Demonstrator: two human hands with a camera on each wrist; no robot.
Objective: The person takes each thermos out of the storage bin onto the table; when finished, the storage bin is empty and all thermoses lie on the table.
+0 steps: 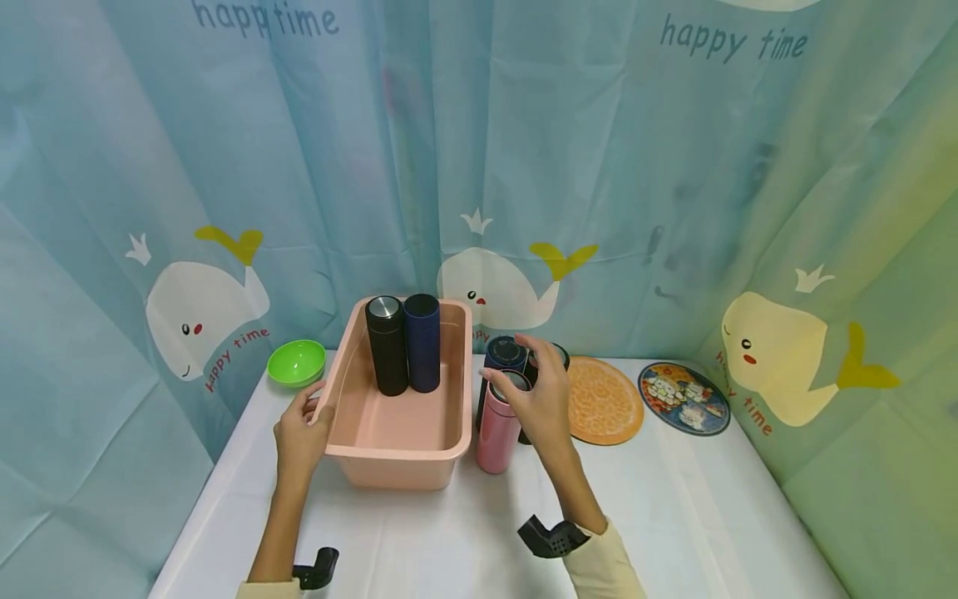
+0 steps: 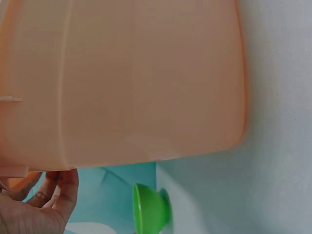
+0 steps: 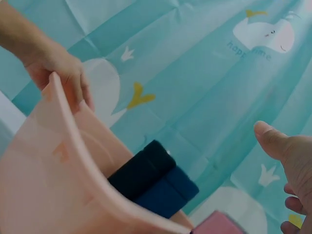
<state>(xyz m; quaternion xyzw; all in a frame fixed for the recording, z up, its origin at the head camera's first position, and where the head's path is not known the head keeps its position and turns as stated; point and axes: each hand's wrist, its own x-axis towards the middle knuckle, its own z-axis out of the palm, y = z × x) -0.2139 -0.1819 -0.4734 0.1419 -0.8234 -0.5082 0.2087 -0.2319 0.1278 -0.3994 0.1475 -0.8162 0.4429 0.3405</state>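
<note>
Nearest: sleeve point(image 1: 604, 566) on the right arm, black wrist mount point(image 1: 554, 537) just above it. Right arm reaches forward and inward, to the right of the bin point(image 1: 397, 476). Pink bottle point(image 1: 497, 441) stands upright on the table point(image 1: 419, 553), just right of the bin's near right corner. Right hand point(image 1: 540, 395) is at its top, thumb and fingers spread apart with the lid below and between them; the right wrist view shows the hand clear of the bottle, pinching nothing.

Left arm runs forward to the bin's left side; left hand point(image 1: 305, 428) grips the rim there, fingers hooked under the edge, bin directly right of the palm.

Inside the bin, toward its far end: black bottle point(image 1: 390, 358) with silver-topped lid, blue bottle point(image 1: 424, 349) just right of it, both upright. Right of the bin, behind the pink bottle: navy bottle point(image 1: 504, 353), lid marking too small to read, plus a dark bottle point(image 1: 565, 356) mostly hidden by the right hand.

Farther right of the bin: orange mat point(image 1: 608, 405), then picture mat point(image 1: 684, 401). Bowl point(image 1: 297, 363), green, just left of the bin's far half.

Behind the bin: blue curtain point(image 1: 509, 166), whale prints, "happy time" readable several times.
</note>
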